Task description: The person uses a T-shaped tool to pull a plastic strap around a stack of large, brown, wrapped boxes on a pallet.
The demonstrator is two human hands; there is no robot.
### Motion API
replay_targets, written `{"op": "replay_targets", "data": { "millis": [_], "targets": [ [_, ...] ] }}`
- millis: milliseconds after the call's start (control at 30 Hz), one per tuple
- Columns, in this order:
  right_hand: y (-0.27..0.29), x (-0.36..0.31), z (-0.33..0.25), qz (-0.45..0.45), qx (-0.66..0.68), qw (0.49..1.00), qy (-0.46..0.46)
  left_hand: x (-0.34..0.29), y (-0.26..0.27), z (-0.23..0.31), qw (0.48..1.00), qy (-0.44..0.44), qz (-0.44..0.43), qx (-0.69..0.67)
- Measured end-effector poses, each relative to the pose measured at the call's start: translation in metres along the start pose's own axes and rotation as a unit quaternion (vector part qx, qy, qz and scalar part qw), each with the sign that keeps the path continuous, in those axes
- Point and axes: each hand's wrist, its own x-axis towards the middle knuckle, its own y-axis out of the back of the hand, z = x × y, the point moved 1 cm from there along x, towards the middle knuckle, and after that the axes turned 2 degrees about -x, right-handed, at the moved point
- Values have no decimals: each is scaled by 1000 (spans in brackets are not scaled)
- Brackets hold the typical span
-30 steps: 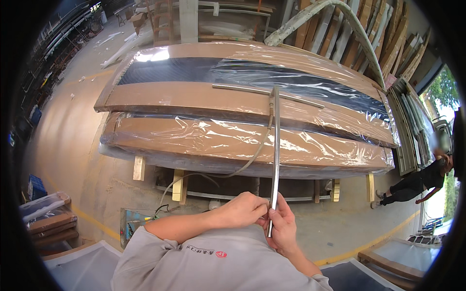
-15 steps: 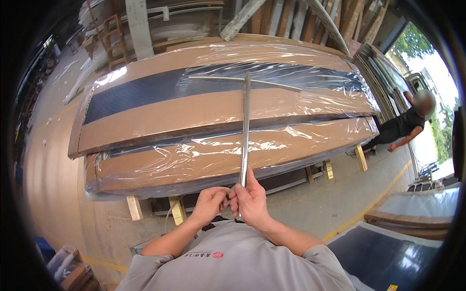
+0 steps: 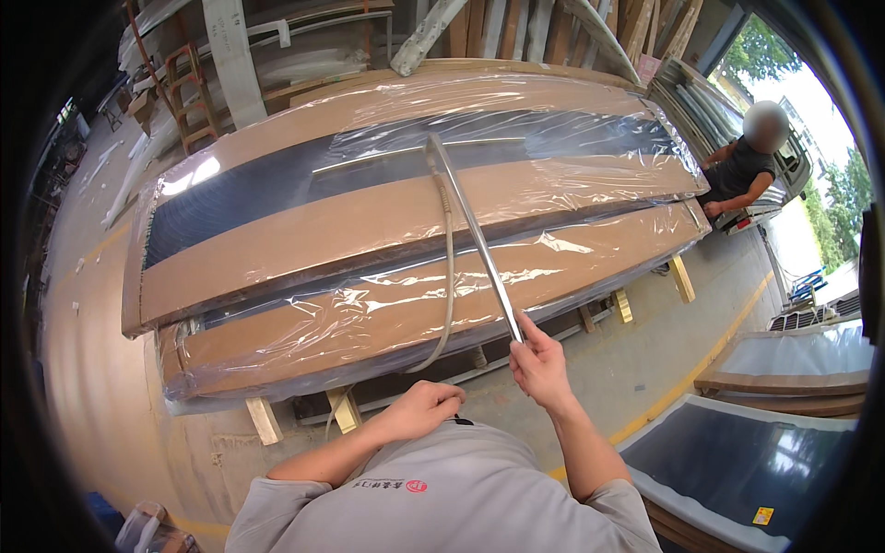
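Observation:
My right hand (image 3: 539,364) grips the near end of a long T-shaped metal wand (image 3: 479,244). The rod slants up and to the left, and its thin crossbar (image 3: 369,159) lies over the wrapped stack. A beige hose (image 3: 449,276) hangs from the rod's far end and curves down past the stack's near edge. My left hand (image 3: 419,410) is closed in front of my waist, apart from the wand; whatever its curled fingers hold, if anything, is hidden. Beneath the wand lie long panels (image 3: 304,253) with brown and dark bands, wrapped in clear shiny film.
Wooden blocks (image 3: 265,421) support the stack. At the far right end stands another person (image 3: 742,170) in dark clothes. Dark framed panels (image 3: 719,461) lie at lower right. Boards lean along the back, near a ladder (image 3: 192,97).
My left hand has left the wand and drawn down to my waist. My right hand moved right, tilting the rod, and the crossbar shifted left. The hose now shows. The other person stands nearer the stack.

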Motion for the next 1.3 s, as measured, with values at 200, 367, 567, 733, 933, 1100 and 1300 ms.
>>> {"op": "replay_targets", "data": {
  "millis": [200, 367, 567, 733, 933, 1100, 1300],
  "targets": [
    [-21, 115, -32, 18, -47, 998, 36, -8, 21, -9, 999, 25, 26, 34],
    [-25, 186, -87, 17, -160, 983, 85, -16, 25, -28, 994, 27, 109, 0],
    [-10, 239, -124, 25, -273, 953, 131, -2, 31, -54, 982, 4, 186, 29],
    [72, 176, -74, 25, -385, 904, 183, -8, 31, -61, 960, 34, 274, 51],
    [75, 170, -104, -13, -318, 942, 108, 34, -3, -64, 956, 53, 288, 29],
    [73, 228, -106, -147, -75, 986, 7, 108, -38, -7, 959, 35, 258, 113],
    [176, 174, -100, -202, -27, 978, -53, 124, -129, -23, 910, 88, 405, 29]
  ]
}}
